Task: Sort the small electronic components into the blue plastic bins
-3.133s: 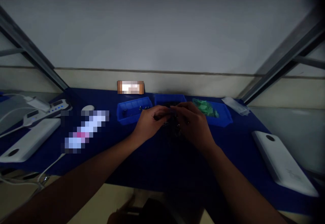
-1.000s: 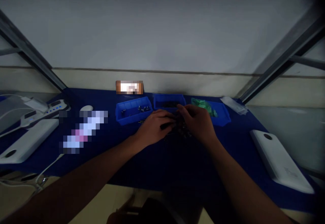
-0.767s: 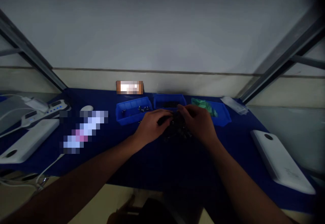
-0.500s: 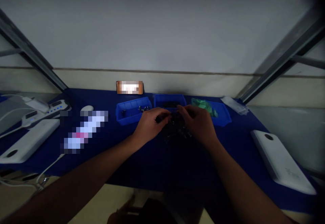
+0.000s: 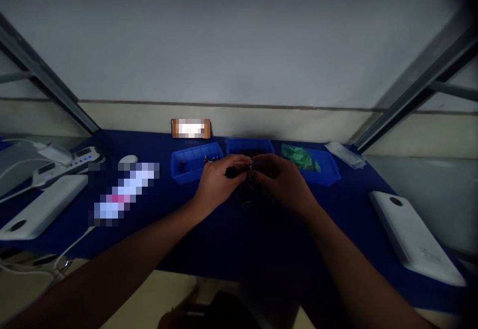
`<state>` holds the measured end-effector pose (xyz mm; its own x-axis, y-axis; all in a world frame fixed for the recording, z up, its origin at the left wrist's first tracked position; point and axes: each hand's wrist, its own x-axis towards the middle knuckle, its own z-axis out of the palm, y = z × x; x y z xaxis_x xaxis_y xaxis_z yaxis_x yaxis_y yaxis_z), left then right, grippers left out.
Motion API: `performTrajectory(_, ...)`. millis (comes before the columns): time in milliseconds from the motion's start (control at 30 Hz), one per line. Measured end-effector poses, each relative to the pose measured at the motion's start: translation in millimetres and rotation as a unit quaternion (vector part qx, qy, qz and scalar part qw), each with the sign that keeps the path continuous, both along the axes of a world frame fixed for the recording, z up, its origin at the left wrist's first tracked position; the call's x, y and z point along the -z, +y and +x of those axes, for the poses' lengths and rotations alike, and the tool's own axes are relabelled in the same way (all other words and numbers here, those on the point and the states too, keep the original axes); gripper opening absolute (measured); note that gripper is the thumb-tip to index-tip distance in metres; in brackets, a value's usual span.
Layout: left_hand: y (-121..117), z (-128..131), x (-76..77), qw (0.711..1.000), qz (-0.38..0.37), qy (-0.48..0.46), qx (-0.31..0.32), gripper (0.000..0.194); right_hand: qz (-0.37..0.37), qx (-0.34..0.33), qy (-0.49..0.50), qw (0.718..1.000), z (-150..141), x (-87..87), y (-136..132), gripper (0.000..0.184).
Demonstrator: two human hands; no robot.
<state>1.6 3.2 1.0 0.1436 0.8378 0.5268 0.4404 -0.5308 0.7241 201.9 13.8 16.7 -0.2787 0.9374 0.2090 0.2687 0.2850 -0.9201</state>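
Note:
My left hand (image 5: 219, 179) and my right hand (image 5: 284, 177) meet over the middle of the blue table (image 5: 231, 239), fingertips almost touching. Both are curled into pinches around small dark parts (image 5: 239, 172) that are too dim to name. A loose heap of small dark parts (image 5: 256, 194) lies on the cloth just under the hands. Behind them stand three blue bins: the left bin (image 5: 192, 161) with a few small metal bits, the middle bin (image 5: 246, 147) with dark pieces, and the right bin (image 5: 317, 167) holding green parts (image 5: 300, 157).
A white flat device (image 5: 414, 237) lies at the right. Another white device (image 5: 41, 207), a power strip with blue lights (image 5: 70, 162), a cable (image 5: 69, 249) and a white mouse (image 5: 129, 159) sit at the left. A clear packet (image 5: 345, 155) lies beyond the right bin. Metal frame bars rise on both sides.
The hands dipped to the heap of dark parts about a second ago, then rose a little and drew together; the right hand has shifted left toward the left hand.

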Motion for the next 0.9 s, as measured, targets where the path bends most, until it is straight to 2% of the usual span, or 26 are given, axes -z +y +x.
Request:
performTrajectory(133, -2.1, 0.3, -1.4, 0.999, 0.019, 0.026, -0.001, 0.029, -0.004, -0.006, 0.020, 1.000, 1.6, -5.0, -1.0, 0.025)
performTrajectory(300, -1.3, 1.7, -0.9, 0.999, 0.017, 0.039, 0.004, 0.039, 0.004, 0.003, 0.013, 1.000, 2.7, -4.4, 0.3, 0.034)
performTrajectory(433, -1.2, 3.6, -1.6, 1.000, 0.010, 0.006, -0.002, 0.028, 0.057, 0.047, -0.011, 0.997, 4.2, -4.4, 1.2, 0.025)
performTrajectory(567, -3.2, 4.4, -3.8, 0.999, -0.030, -0.018, 0.001, 0.022, 0.083, 0.072, -0.031, 0.993, 4.8, -5.2, -1.2, 0.022)
performTrajectory(733, -5.8, 3.5, -7.0, 0.997, -0.069, -0.013, 0.017, 0.035, 0.106, 0.068, -0.047, 0.991, 1.6, -3.5, -3.6, 0.020)
performTrajectory(900, -5.7, 3.0, -6.6, 0.995, -0.095, -0.016, 0.020, 0.042, 0.155, 0.078, -0.063, 0.983, 1.0, -4.5, -2.7, 0.028)
